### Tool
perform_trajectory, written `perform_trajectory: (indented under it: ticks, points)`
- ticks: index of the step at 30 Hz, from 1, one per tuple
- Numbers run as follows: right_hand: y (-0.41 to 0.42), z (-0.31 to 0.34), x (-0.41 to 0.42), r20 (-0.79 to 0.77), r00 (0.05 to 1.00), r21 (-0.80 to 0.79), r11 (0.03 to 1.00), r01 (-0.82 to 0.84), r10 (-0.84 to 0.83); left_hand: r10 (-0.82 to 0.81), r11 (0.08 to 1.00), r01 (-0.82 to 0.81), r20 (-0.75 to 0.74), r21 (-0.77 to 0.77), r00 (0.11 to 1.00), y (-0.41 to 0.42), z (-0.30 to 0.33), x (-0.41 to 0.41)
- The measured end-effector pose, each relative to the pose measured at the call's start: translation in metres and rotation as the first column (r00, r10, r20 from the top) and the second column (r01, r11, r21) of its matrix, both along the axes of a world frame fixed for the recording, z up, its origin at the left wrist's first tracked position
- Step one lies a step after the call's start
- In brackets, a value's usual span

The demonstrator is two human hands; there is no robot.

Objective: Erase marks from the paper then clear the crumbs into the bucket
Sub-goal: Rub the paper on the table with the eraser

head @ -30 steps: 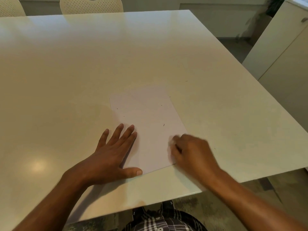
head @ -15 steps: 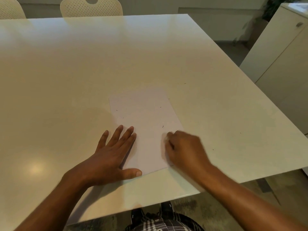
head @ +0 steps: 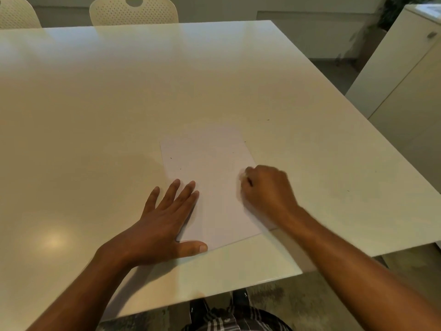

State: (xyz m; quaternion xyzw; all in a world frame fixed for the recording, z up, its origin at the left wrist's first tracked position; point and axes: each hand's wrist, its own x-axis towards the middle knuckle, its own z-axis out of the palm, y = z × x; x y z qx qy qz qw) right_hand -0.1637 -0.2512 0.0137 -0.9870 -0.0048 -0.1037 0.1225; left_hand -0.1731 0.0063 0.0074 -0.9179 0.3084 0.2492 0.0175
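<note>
both hands were on the paper [head: 214,187]. the left hand [head: 164,223] lay flat with fingers straight and spread, pressing the sheet's near left edge. the right hand [head: 267,189] was curled into a fist at the right edge; whether it gripped an eraser i could not tell. the paper lay near the front edge of the cream table [head: 119,103], a few dark crumbs [head: 171,158] scattered on it. two perforated chairs [head: 133,10] stood at the far side.

No legible txt (paper [head: 210,187] incl.)
</note>
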Motion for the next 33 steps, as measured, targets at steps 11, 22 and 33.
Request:
perform_trajectory:
  ticks: [11,22,33]
  points:
    - [-0.018,0.004,0.030,-0.017,0.998,-0.068,0.996,0.055,-0.057,0.001,1.000,-0.001,0.013,-0.022,1.000,0.002,-0.004,0.001]
    - [-0.004,0.006,0.039,-0.034,0.999,0.038,0.998,0.040,-0.039,0.005,1.000,-0.004,0.017,-0.015,1.000,0.001,-0.001,0.000]
    - [-0.006,0.004,-0.073,-0.001,0.999,0.103,0.994,0.045,-0.045,0.006,1.000,-0.006,0.019,-0.029,1.000,0.002,-0.002,0.000]
